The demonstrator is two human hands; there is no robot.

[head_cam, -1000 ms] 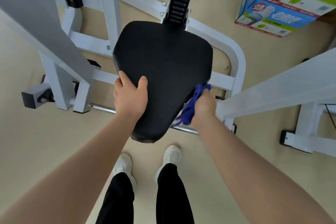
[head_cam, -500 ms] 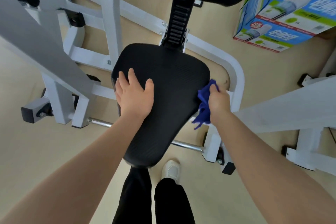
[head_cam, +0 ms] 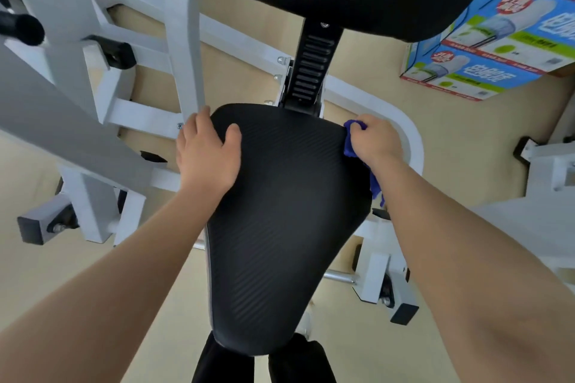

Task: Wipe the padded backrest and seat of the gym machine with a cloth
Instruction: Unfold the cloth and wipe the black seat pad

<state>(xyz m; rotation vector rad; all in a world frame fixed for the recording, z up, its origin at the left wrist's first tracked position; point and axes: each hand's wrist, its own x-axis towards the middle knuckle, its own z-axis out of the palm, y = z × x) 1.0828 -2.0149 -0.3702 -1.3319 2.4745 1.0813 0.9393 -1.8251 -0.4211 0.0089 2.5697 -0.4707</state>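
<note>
Black ribbed padded seat [head_cam: 280, 211], frame centre — left hand [head_cam: 207, 155] flat on its upper-left edge, bracing it; right hand [head_cam: 375, 140] bunches blue cloth [head_cam: 351, 140] against upper-right rim, probably wiping the side.

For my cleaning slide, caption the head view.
Right hand wipes the seat edge with a blue cloth while the left hand rests on the seat.

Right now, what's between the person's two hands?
In the head view, only bare black seat padding lies between the left hand and the right hand, which grips the blue cloth.
</note>
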